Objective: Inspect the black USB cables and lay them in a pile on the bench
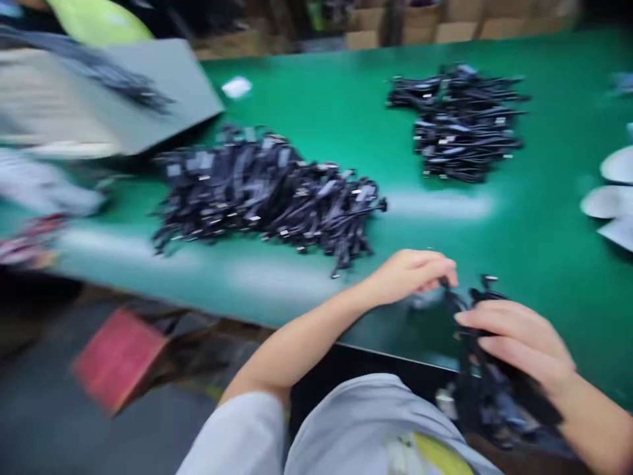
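My left hand (420, 272) is near the front edge of the green table, its fingers closed in a pinch on the end of a black cable (452, 298). Close by on the right, my right hand (531, 340) is closed around a bunch of black cables (499, 396), which hangs down past the table edge. Motion blur smears the lower part of this bunch. To the left of my hands lies a wide heap of short black cables (267, 188) with shiny metal ends. Farther back sits a smaller, neater pile of black cables (465, 125).
The green table (316, 99) spans the view. A grey box (168, 86) with cables on top stands at the back left, beside a whitish bag-like thing (44, 181). White rounded objects (616, 185) lie at the right edge. A red stool-like object (121, 359) is below left.
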`<state>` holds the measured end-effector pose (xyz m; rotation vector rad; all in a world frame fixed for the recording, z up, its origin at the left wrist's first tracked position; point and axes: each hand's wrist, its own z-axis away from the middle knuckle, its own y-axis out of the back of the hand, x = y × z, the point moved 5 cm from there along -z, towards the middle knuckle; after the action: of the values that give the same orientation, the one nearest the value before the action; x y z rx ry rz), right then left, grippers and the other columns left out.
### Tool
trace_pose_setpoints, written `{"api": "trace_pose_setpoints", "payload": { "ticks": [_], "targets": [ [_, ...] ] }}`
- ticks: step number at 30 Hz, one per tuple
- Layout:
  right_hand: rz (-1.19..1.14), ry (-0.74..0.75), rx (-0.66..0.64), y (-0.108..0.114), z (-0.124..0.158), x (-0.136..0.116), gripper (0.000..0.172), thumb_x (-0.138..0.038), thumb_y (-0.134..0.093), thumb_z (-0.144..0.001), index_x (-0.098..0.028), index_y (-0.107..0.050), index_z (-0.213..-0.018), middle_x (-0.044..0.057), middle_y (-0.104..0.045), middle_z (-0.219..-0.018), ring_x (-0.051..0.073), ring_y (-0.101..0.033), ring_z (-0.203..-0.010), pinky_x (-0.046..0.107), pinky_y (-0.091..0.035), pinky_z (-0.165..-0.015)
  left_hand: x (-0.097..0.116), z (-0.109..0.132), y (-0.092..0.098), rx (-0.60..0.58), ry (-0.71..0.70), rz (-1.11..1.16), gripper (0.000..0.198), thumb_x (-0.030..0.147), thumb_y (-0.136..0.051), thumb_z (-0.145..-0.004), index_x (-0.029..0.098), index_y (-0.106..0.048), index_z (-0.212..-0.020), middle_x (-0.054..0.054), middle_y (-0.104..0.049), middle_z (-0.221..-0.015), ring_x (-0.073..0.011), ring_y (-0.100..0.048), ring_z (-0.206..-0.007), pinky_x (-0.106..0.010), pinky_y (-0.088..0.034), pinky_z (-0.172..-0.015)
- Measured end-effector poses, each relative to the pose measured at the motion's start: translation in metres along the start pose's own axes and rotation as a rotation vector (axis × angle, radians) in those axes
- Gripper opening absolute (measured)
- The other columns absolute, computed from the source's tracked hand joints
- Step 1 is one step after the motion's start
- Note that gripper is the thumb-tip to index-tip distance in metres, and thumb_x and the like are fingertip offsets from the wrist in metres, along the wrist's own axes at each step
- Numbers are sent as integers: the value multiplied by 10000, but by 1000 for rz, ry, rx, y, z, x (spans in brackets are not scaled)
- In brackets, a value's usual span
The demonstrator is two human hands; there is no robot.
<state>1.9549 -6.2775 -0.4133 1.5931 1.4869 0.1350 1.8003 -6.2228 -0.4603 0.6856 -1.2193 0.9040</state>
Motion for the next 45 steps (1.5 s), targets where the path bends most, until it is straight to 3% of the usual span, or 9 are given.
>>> {"api": "trace_pose_setpoints", "payload": {
  "ticks": [5,9,15,24,27,30,33,39,45],
  "targets": [
    [105,268,98,8,-8,-4,246,-86,-453,-968,-192,-585,-791,66,-764,-829,138,-657,-595,279,-561,-579,-9,-13,-5,-54,-16,18,417,497,-506,-947,141,-695,-841,35,-493,-602,-68,-441,-539,-174,-362,-496],
    [103,273,58,7,-13,-9,238,-60,-447,-960,-174,-566,-788,96,-765,-816,143,-664,-604,286,-586,-598,-11,-8,-4,-55,12,13,416,497,-508,-949,142,-700,-848,38,-497,-605,-62,-444,-539,-165,-368,-503],
    [118,284,210,4,1,-4,229,-69,-444,-968,-167,-569,-802,101,-751,-882,151,-651,-641,304,-562,-597,-12,-12,-6,-67,54,33,417,495,-516,-940,132,-690,-831,46,-485,-592,-51,-422,-513,-155,-346,-480],
    [44,181,137,10,2,3,148,-115,-484,-975,-190,-560,-871,108,-762,-935,158,-681,-719,302,-597,-685,-14,-11,-8,-102,100,120,437,528,-555,-904,123,-680,-798,47,-485,-571,-43,-402,-477,-156,-316,-450],
    [-43,92,99,13,0,3,130,-154,-507,-979,-208,-573,-882,91,-761,-940,175,-705,-731,310,-601,-674,-14,-12,-9,-114,100,180,468,560,-572,-889,117,-685,-792,42,-493,-571,-40,-405,-470,-160,-324,-449],
    [-227,-304,254,19,-1,20,84,-259,-616,-938,-257,-607,-854,34,-742,-904,194,-700,-712,326,-590,-624,-13,-12,-8,-118,81,282,477,583,-615,-861,114,-693,-827,28,-532,-602,-46,-449,-493,-166,-357,-463],
    [-335,-582,424,19,3,41,121,-356,-674,-889,-258,-647,-823,-16,-620,-630,150,-573,-497,275,-488,-457,-13,-10,-11,-151,92,400,410,518,-719,-813,120,-688,-907,11,-599,-663,-57,-525,-543,-169,-413,-498],
    [-539,-597,553,17,0,62,222,-433,-713,-846,-215,-674,-820,-5,-632,-708,80,-455,-417,236,-399,-386,-16,-8,-20,-223,106,475,333,385,-764,-823,122,-670,-1003,-42,-699,-803,-87,-640,-662,-198,-520,-627],
    [-490,-591,535,18,-4,55,295,-520,-706,-844,-237,-649,-779,-42,-508,-506,92,-419,-372,224,-359,-349,-15,-8,-20,-193,86,471,327,372,-760,-830,112,-671,-1008,-47,-699,-814,-92,-636,-675,-210,-519,-641]
  ]
}}
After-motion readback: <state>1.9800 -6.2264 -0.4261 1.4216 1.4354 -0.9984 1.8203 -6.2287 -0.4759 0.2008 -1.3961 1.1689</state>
